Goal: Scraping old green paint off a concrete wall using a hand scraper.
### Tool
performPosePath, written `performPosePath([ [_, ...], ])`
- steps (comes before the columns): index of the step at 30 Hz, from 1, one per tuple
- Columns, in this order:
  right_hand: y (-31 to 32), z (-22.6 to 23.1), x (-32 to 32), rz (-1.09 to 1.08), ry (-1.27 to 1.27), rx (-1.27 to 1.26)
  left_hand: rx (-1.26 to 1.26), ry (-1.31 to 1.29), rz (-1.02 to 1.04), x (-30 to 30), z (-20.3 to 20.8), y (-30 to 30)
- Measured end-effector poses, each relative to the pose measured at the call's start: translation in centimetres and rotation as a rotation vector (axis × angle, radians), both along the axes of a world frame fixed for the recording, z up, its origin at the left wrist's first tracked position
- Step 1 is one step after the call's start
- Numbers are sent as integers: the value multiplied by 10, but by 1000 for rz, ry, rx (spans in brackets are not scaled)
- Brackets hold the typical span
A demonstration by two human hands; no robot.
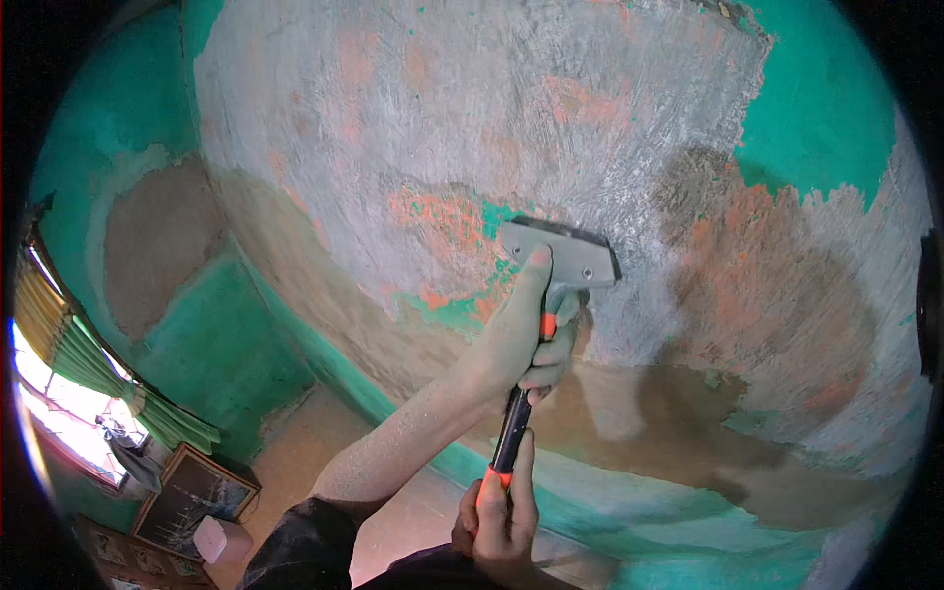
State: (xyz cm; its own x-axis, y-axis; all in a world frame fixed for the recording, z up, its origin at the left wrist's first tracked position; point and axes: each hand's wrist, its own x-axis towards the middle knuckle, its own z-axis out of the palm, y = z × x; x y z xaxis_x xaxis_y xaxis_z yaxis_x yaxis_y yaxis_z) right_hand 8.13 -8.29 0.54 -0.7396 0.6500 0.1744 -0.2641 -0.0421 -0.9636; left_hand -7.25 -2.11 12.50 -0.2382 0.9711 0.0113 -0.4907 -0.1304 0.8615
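The scraper (551,270) was gripped by both hands, left hand (521,339) and right hand (499,526), with much wall (442,118) above already stripped, green paint (826,98) remaining beyond.

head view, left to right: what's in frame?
Window with green curtain → framed picture leaning on the floor → left hand on the scraper, scraper blade against the wall → green paint patch at upper right.

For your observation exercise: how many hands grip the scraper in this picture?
2. The left hand grips the scraper high on its handle, forefinger pressed on the blade plate against the wall. The right hand clasps the handle's lower end. None appear hidden.
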Motion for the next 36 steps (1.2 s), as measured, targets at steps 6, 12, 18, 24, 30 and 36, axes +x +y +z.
performPosePath([
  [6, 13, -6, 13, -2, -10, -70, -16, -55, 39, 11, -7, 6],
  [12, 46, 11, 19, 121, -112, 243, 103, -126, 141, 2, -6, -12],
  [18, 54, 9, 15, -323, -204, 988, 213, 14, 716, 21, -33, -29],
  [24, 56, 3, 31, 351, -136, 122, 379, -372, 247, 13, -41, -24],
  [30, 55, 7, 47, 268, 73, -82, 460, -344, -45, 32, -37, 14],
  [36, 45, 16, 48, 68, -100, 99, 364, -263, 178, 40, -22, 11],
])
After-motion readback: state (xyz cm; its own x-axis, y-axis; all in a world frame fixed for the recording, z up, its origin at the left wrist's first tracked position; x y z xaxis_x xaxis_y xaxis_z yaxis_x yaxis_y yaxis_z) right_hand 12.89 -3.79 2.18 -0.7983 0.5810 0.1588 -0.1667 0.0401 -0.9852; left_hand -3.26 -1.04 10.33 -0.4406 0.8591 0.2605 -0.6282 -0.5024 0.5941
